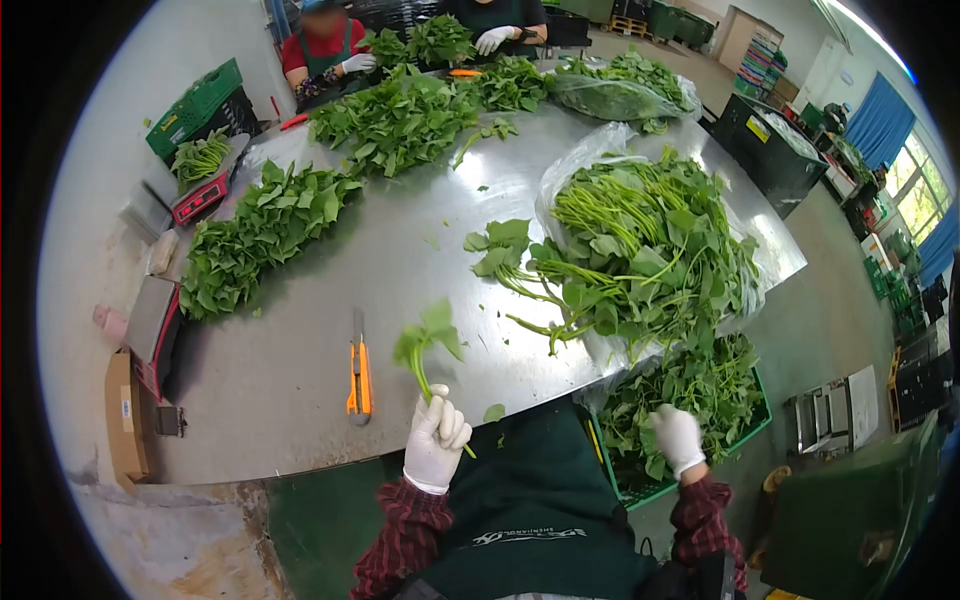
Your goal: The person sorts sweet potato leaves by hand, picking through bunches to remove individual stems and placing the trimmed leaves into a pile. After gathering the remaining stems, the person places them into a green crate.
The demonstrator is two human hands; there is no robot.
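My left hand (437,440), in a white glove, is closed around a few leafy green stems (425,350) above the table's front edge. Their leaves point up and away from me, and the cut ends stick out below my fingers. My right hand (678,438), also gloved, is over the leafy greens (640,400) in a green crate (640,495) beside the table; its fingers are blurred and partly hidden. An orange utility knife (360,382) lies on the metal table (300,400) with its blade out, left of my left hand.
An open plastic bag (550,190) with a large heap of stemmed greens (650,240) lies on the table's right. Leaf bunches (265,230) line the left side near a red scale (200,198) with greens on it. Two people (325,50) in gloves work across the table.
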